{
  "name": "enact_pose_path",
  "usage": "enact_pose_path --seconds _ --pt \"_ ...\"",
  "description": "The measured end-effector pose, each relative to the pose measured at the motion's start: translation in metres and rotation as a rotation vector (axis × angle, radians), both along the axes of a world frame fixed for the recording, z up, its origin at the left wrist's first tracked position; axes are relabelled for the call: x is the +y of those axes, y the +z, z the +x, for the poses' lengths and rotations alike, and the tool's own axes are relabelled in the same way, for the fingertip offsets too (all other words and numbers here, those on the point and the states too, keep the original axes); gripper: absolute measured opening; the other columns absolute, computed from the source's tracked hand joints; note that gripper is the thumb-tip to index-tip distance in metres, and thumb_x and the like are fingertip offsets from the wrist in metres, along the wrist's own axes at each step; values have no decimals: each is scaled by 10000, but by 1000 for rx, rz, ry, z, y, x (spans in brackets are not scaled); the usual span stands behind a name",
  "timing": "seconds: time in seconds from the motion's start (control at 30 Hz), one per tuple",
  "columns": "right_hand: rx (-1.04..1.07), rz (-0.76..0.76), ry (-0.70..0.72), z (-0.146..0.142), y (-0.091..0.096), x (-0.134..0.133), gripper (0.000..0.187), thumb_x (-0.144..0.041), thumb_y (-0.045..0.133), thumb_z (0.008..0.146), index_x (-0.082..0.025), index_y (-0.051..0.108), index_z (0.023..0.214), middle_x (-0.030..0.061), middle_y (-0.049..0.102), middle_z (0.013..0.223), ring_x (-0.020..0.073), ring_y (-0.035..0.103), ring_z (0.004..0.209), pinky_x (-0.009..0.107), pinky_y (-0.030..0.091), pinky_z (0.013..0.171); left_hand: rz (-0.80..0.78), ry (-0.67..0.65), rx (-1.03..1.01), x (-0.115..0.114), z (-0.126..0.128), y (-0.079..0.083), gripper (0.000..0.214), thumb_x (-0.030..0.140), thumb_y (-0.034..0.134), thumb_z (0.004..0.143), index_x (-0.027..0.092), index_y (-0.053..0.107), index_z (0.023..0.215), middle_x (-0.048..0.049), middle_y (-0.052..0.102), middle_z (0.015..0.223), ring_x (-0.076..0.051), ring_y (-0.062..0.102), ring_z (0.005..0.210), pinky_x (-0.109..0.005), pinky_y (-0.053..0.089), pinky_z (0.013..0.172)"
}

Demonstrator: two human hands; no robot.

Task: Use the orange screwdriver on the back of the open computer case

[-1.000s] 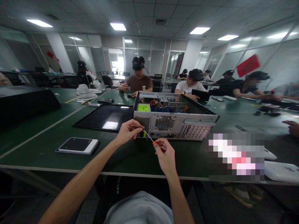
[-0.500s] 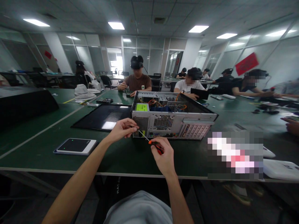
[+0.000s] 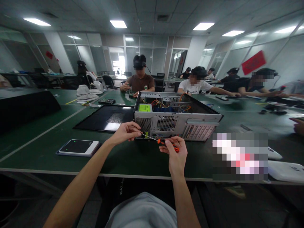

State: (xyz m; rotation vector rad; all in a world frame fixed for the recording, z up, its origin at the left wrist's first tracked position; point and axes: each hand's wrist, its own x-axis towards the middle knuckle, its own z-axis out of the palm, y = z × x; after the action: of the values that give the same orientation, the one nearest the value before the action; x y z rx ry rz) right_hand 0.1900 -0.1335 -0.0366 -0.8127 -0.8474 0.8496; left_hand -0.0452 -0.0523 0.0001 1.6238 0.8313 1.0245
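Note:
A screwdriver (image 3: 168, 144) with an orange and black handle is in my right hand (image 3: 178, 153), its fingers wrapped round the handle. The thin shaft points left, its tip close to my left hand (image 3: 125, 133). My left fingers are pinched together at the lower left corner of a computer case (image 3: 179, 122); what they hold, if anything, is too small to make out. Lying on its side with the back panel towards me, the case shows cables and a power supply (image 3: 144, 108) with a green label through its uncovered top.
A black side panel (image 3: 99, 117) lies left of the case on the green table (image 3: 140, 161). Nearer me is a black-and-white device (image 3: 78, 147). A white fan (image 3: 85, 95) stands farther back. White objects (image 3: 287, 171) lie at right. Other people sit across the table.
My right hand has moved right and slightly up with the screwdriver, whose shaft now lies flatter. My left hand stays by the case's corner, shifted slightly.

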Motion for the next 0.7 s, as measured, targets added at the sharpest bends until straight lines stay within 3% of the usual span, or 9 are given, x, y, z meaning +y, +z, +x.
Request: enact_pose_path --seconds 0.1,0.27,0.43,0.57,0.7 --pt "62 20 48 2 1 1 348 -373 808 784 -210 521 893 -14 731 853 150 738 535 240 616 487 -2 -1 -3 -2 2 2 503 434 924 671 151 659 991 -52 796 857 -69 576 467 -156 422 390" --pt "159 177 204 5 1 -3 161 -304 607 837 -224 507 934 2 767 879 198 776 621 329 658 547 0 3 -3 -1 3 2 495 435 918 666 151 678 992 -45 787 851 -70 577 482 -158 412 393" --pt "121 242 140 8 3 -7 141 -289 590 912 -238 488 995 4 787 881 188 773 616 302 644 534 3 -52 102 2 6 0 441 437 890 689 144 722 972 -22 742 751 -84 582 509 -165 420 411" --pt "65 260 178 8 5 -12 215 -433 595 994 -223 550 994 39 789 970 182 781 668 321 659 595 95 -65 278 -6 7 0 288 382 817 766 148 764 925 -31 743 760 -97 592 541 -172 427 429" --pt "-25 298 236 2 5 -20 273 -482 546 1029 -223 630 1051 57 773 1047 179 781 754 342 663 686 315 26 437 -16 8 -7 146 276 713 848 179 786 930 -30 779 849 -110 642 621 -194 487 536"
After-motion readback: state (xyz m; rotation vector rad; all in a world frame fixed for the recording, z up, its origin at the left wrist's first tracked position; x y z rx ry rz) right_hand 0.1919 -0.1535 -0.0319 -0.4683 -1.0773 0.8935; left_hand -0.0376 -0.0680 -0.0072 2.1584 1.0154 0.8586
